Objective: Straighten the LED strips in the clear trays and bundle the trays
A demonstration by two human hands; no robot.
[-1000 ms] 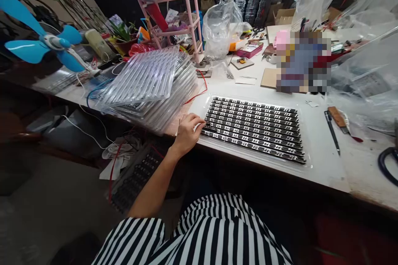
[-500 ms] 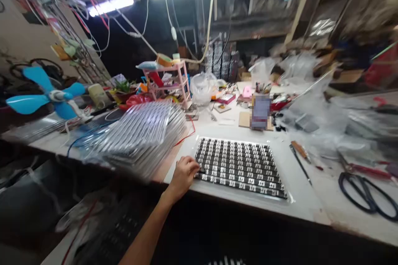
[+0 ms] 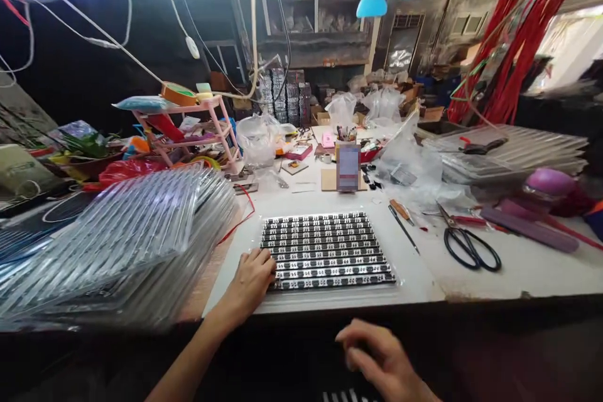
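Note:
On the white board in front of me lies a clear plastic tray filled with rows of narrow black strips bearing repeated white or silver marks. At the tray's lower left corner is my left hand, its fingers bent over the edge and the strip ends; the fingertips are partly hidden. My right hand is in the air below the table's front edge, slightly blurred. Its fingers are curled, the thumb stands apart from the index finger, and nothing shows between them.
Ribbed clear plastic trays are stacked at left. Scissors, a thin dark pen-like tool and a purple roller-like bar lie at right. Behind the board stands a phone. A pink shelf is at back left.
The view has swung right. My right hand has come into view below the table edge. My left hand has gone from a pinch at the strips to bent fingers over the tray's corner.

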